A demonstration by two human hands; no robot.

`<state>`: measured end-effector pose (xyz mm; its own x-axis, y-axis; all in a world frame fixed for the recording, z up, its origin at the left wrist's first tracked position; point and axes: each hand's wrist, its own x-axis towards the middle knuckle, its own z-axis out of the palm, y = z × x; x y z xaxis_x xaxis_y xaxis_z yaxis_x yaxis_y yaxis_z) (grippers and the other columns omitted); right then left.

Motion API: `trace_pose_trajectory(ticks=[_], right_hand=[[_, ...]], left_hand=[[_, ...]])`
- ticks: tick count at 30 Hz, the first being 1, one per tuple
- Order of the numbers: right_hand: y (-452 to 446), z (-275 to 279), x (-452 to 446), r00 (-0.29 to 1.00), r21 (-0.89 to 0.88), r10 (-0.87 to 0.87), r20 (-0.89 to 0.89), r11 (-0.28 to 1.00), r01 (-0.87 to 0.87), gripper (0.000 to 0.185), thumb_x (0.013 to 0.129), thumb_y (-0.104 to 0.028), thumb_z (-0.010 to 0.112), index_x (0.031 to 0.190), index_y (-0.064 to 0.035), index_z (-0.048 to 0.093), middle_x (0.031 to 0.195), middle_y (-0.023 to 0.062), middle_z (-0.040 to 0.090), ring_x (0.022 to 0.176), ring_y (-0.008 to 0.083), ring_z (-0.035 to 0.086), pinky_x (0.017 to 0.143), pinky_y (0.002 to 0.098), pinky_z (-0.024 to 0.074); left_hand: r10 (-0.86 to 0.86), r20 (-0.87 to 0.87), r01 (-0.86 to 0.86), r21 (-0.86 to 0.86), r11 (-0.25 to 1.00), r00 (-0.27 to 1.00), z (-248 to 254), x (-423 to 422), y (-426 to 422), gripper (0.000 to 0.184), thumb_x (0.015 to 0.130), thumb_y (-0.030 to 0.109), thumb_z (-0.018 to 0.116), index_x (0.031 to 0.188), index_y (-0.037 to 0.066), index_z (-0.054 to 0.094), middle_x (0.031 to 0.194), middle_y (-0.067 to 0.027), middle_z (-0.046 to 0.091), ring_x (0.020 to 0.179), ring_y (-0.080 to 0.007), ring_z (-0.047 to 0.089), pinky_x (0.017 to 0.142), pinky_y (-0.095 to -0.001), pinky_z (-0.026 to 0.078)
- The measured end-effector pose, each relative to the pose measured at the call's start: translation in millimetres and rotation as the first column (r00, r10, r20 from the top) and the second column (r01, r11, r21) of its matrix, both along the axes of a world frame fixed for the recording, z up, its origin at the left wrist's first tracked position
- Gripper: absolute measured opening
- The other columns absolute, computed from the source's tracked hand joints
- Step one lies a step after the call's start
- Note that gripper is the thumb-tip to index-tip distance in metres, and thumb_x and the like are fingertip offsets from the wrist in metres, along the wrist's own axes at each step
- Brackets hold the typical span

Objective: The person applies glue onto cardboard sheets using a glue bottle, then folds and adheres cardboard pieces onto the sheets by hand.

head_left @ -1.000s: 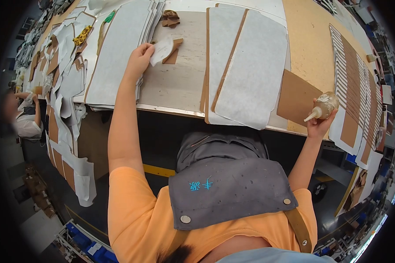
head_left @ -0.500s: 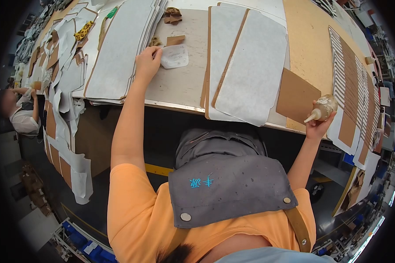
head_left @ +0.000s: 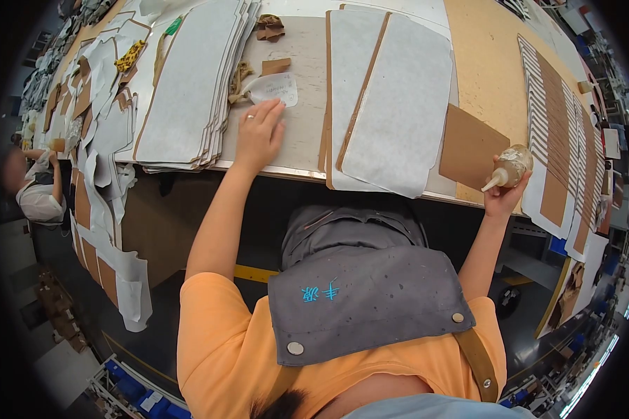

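My left hand [head_left: 258, 138] is open over the grey work surface, fingers stretched forward. Its fingertips lie at the near edge of a white paper tag [head_left: 275, 89] with handwriting; I cannot tell whether they touch it. Around the tag are a small brown scrap [head_left: 276, 66] and a crumpled strip [head_left: 239, 75]. In my right hand [head_left: 503, 201] is a squeeze glue bottle [head_left: 516, 165], held tilted with its pale nozzle pointing down and left. Beneath the nozzle side lies a flat brown panel [head_left: 472, 145], partly under white-faced panels [head_left: 402, 105].
Left of my hand stands a stack of white panels [head_left: 192, 80]. Loose cut pieces [head_left: 108, 105] hang over the table's left end, near another person [head_left: 40, 185]. Brown and striped strips [head_left: 555, 133] lie at the right. The table edge [head_left: 293, 172] runs before me.
My left hand has let go of the tag's corner and moved right and nearer to me, fingers now spread. The tag has shifted slightly. My right hand still holds the glue bottle.
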<state>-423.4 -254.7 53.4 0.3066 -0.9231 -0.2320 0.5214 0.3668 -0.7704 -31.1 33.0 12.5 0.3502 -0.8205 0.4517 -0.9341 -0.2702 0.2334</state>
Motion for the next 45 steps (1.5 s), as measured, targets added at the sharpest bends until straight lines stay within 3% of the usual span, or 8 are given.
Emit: trace_pose_trajectory(ticks=[1,4,22,25,31,34,43,45], right_hand=[[0,-1,-1,1.000,0.000,0.006,-0.002,1.000,-0.006,0.059,0.087,-0.057,0.045,0.117,-0.0058,0.047,0.095,0.0226,0.061,0.036,0.0098,0.035,0.032,0.0197,0.0303],[2,0,0,1.000,-0.004,0.012,0.005,1.000,-0.012,0.059,0.087,-0.057,0.045,0.118,-0.0060,0.047,0.095,0.0227,0.061,0.036,0.0099,0.035,0.032,0.0199,0.0305],[0,-28,-3,0.997,0.026,0.072,0.026,0.997,-0.073,0.064,0.087,-0.058,0.043,0.114,-0.0005,0.046,0.095,0.0222,0.060,0.036,0.0108,0.037,0.032,0.0209,0.0303],[-2,-32,-8,0.988,0.010,0.132,0.081,0.991,-0.133,0.063,0.086,-0.059,0.044,0.116,-0.0030,0.047,0.091,0.0211,0.061,0.037,0.0096,0.038,0.032,0.0201,0.0314],[-12,-45,-20,0.925,-0.023,0.284,0.251,0.957,-0.288,0.076,0.086,-0.059,0.044,0.124,0.0060,0.040,0.095,0.0206,0.061,0.037,0.0086,0.033,0.034,0.0199,0.0280],[-15,-50,-24,0.883,-0.044,0.330,0.334,0.941,-0.335,0.081,0.085,-0.055,0.051,0.128,0.0105,0.032,0.101,0.0213,0.059,0.040,0.0092,0.033,0.037,0.0224,0.0284],[-18,-55,-26,0.836,-0.038,0.358,0.417,0.925,-0.377,0.083,0.084,-0.053,0.054,0.129,0.0115,0.030,0.105,0.0228,0.058,0.043,0.0107,0.033,0.040,0.0224,0.0301],[-18,-55,-26,0.848,-0.020,0.340,0.407,0.931,-0.364,0.082,0.084,-0.057,0.051,0.128,0.0102,0.033,0.102,0.0225,0.060,0.041,0.0103,0.032,0.038,0.0226,0.0279]], left_hand=[[0.051,-0.039,-0.048,0.071,0.996,0.998,-5,-4,-2,0.033,0.086,0.021,0.053,0.116,0.006,0.055,0.124,-0.0072,0.053,0.118,-0.0237,0.045,0.100,-0.0390,0.029],[0.116,-0.060,-0.111,0.084,0.990,0.991,-8,-3,-3,0.035,0.087,0.023,0.051,0.117,0.005,0.054,0.125,-0.0081,0.052,0.120,-0.0237,0.043,0.101,-0.0393,0.028],[0.115,-0.066,-0.109,0.082,0.991,0.991,-6,-4,-4,0.032,0.086,0.020,0.051,0.113,0.004,0.053,0.124,-0.0091,0.052,0.119,-0.0247,0.045,0.101,-0.0409,0.028],[0.106,-0.071,-0.101,0.069,0.992,0.992,-8,-4,-4,0.031,0.086,0.020,0.051,0.113,0.004,0.053,0.124,-0.0091,0.053,0.119,-0.0250,0.045,0.101,-0.0415,0.028],[0.108,-0.078,-0.104,0.048,0.993,0.991,-8,-4,-4,0.028,0.086,0.020,0.052,0.109,0.004,0.054,0.122,-0.0105,0.053,0.118,-0.0260,0.045,0.101,-0.0423,0.029],[0.112,-0.074,-0.110,0.032,0.993,0.991,-9,-4,-3,0.026,0.085,0.019,0.053,0.106,0.004,0.055,0.120,-0.0109,0.053,0.117,-0.0265,0.046,0.101,-0.0424,0.029],[0.130,-0.022,-0.130,0.000,0.992,0.991,-7,-7,-3,0.025,0.084,0.018,0.054,0.105,0.004,0.055,0.122,-0.0099,0.051,0.119,-0.0258,0.044,0.103,-0.0420,0.027],[0.133,-0.003,-0.133,0.019,0.991,0.991,-9,-6,-3,0.028,0.085,0.019,0.053,0.108,0.005,0.055,0.125,-0.0099,0.050,0.121,-0.0256,0.042,0.104,-0.0421,0.024]])
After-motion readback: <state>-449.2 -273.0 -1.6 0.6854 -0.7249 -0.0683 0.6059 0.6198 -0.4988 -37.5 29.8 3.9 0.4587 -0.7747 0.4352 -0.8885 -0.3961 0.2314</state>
